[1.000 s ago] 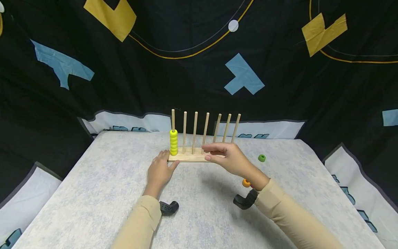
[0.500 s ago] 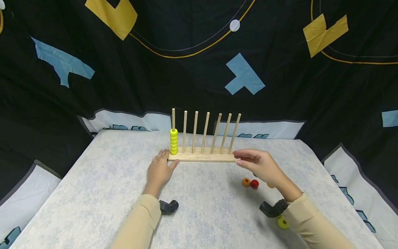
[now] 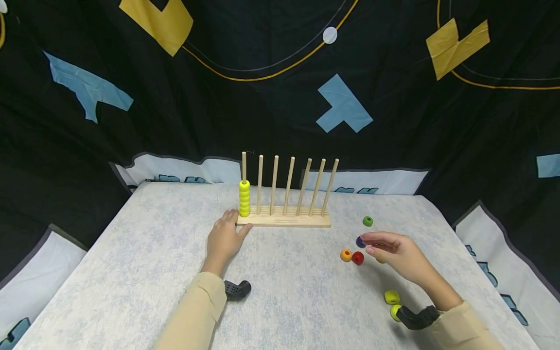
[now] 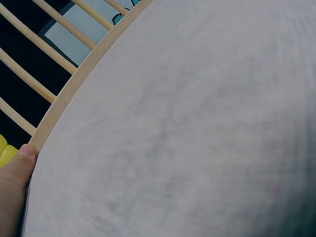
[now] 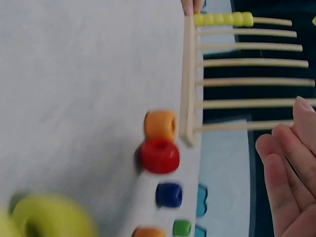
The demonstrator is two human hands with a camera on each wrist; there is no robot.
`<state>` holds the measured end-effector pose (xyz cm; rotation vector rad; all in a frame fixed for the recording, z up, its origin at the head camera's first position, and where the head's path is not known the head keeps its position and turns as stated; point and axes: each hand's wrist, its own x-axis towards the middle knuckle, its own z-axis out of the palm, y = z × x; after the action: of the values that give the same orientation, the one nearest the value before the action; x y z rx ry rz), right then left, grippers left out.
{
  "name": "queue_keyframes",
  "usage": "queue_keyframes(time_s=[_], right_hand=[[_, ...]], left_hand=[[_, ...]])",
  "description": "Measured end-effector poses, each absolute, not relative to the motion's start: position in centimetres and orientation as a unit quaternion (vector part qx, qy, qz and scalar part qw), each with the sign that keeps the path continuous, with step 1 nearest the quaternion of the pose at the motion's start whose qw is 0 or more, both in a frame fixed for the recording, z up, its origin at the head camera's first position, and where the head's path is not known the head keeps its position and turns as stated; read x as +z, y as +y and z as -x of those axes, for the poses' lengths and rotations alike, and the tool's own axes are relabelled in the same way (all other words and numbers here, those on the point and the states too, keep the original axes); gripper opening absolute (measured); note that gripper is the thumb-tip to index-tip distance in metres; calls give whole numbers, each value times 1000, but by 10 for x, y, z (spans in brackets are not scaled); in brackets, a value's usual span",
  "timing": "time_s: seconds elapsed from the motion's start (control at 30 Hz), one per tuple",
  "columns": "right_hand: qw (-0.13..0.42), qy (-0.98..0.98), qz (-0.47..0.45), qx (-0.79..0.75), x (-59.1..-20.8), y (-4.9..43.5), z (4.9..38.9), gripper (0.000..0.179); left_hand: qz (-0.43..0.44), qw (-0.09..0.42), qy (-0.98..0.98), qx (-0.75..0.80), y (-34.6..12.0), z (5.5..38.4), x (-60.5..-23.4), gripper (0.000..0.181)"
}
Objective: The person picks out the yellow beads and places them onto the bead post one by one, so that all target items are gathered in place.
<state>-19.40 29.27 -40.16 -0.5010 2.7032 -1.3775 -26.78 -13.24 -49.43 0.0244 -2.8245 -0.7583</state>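
Observation:
A wooden peg rack (image 3: 284, 221) stands on the table, a stack of several yellow beads (image 3: 244, 199) on its leftmost peg. The other pegs are bare. My left hand (image 3: 224, 243) holds the rack's left end, the thumb (image 4: 22, 160) against its front edge. To the rack's right, my right hand (image 3: 395, 253) is above the table with fingers extended and nothing between them. Its fingertips overlap a dark blue bead (image 3: 360, 242) in the head view. In the right wrist view, that blue bead (image 5: 169, 195) lies apart from the fingers.
Loose beads lie on the right: an orange bead (image 3: 346, 255) beside a red bead (image 3: 358, 258), a green bead (image 3: 368, 221) farther back and two yellow-green beads (image 3: 392, 297) nearer. Another orange bead is mostly hidden by the right hand. A black cloth (image 3: 271, 121) hangs behind the table.
My right hand has moved from in front of the rack's pegs, past its right end, to the loose beads, uncovering the base and the green bead. My left hand has stayed put.

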Motion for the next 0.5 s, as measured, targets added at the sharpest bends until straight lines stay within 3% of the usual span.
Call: queue_keyframes(time_s=[0.2,0.5], right_hand=[[56,887,156,-432,-410,318,182,37],[165,879,151,-421,-422,345,166,39]], left_hand=[[-9,108,-961,-255,-132,268,-494,74],[-11,105,-961,-255,-132,269,-495,75]])
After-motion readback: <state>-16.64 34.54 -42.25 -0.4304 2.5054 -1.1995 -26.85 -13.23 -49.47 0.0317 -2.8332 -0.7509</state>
